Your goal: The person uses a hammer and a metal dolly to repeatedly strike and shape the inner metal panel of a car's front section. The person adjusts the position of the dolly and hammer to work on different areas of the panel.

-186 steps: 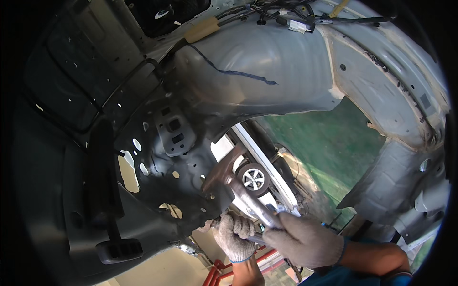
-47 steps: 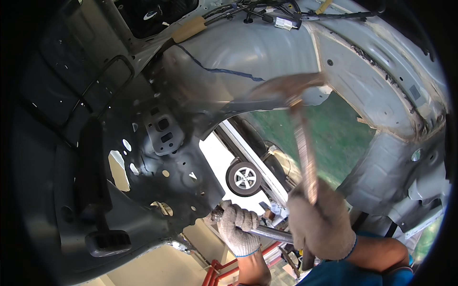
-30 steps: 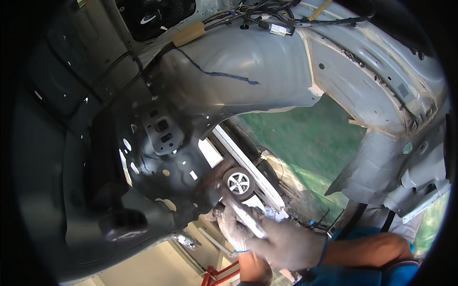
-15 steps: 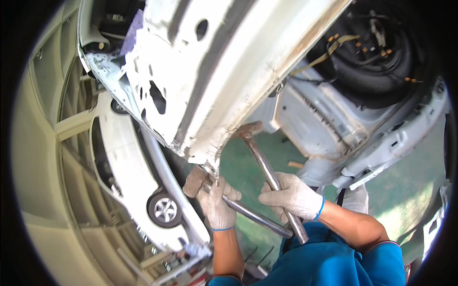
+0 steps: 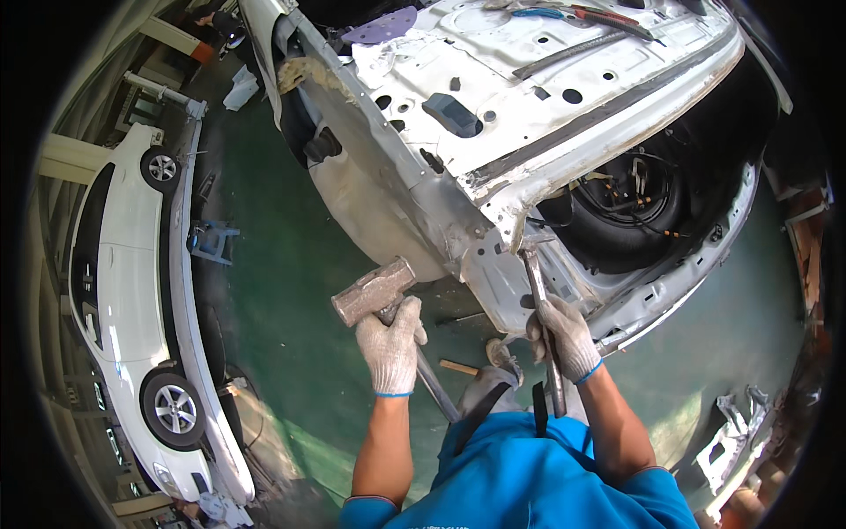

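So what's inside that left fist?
The left hand holds a hammer: its blocky head shows above, its silvery handle below. The glove covers the part in between.

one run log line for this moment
left hand: grips sledgehammer near its head | right hand: grips second hammer | ahead: stripped car body | far left: white car

Car-body workshop: stripped car shell [image 5: 520,115] stands bare, white car [image 5: 132,282] sits nearby; green floor [image 5: 282,291], crumpled metal scrap [image 5: 731,432].
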Motion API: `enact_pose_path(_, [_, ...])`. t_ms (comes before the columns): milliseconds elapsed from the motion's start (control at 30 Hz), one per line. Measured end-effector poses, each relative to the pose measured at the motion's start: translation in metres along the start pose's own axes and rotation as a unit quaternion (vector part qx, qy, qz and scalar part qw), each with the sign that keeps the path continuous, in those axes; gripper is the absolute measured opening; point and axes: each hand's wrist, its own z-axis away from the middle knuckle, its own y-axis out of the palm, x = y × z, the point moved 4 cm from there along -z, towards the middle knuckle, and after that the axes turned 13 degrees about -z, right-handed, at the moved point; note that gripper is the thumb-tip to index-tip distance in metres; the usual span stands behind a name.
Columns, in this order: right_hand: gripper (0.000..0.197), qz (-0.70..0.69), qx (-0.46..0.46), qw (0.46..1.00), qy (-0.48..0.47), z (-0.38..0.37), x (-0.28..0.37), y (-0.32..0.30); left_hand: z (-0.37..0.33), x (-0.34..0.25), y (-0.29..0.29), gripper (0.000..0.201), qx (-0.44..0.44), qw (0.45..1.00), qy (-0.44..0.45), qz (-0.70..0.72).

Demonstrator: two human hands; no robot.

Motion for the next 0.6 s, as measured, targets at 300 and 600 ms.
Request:
enact_pose_path(300, [0.030, 0.125, 0.013, 0.992, 0.000, 0.011, 0.002, 0.079, -0.014, 0.015, 0.019, 0.023, -0.002, 0.999, 0.050, 0.007])
enact_pose_path(600, [0.029, 0.071, -0.014, 0.996, -0.058, 0.007, 0.021, 0.068, -0.025, 0.038, 0.029, 0.021, -0.039, 0.972, 0.154, -0.174])
